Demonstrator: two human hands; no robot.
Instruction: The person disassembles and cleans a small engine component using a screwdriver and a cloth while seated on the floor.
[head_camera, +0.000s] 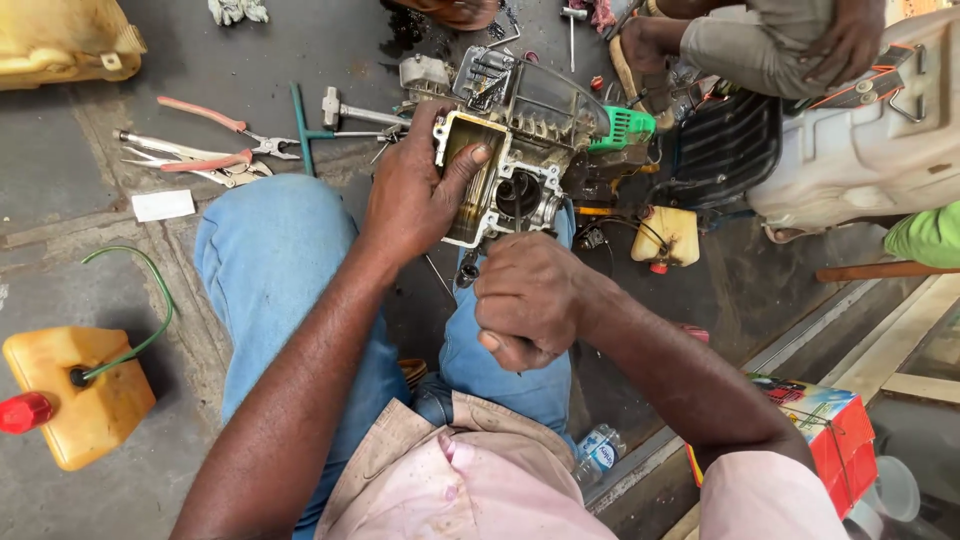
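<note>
The right hand (530, 300) is curling into a fist over the lap, its grip pressed around something mostly hidden, probably a tool shaft. Just beyond, the left hand (415, 190) is clamping the open engine casing (500, 150) against the knees, thumb hooked over its oily rim. The casing is lying opened, innards bare, so dismantling looks well underway, with reassembly remaining. Farther out on the floor (60, 200) are lying two pliers (210, 140), one hammer (350, 110) and two yellow canisters (85, 400).
</note>
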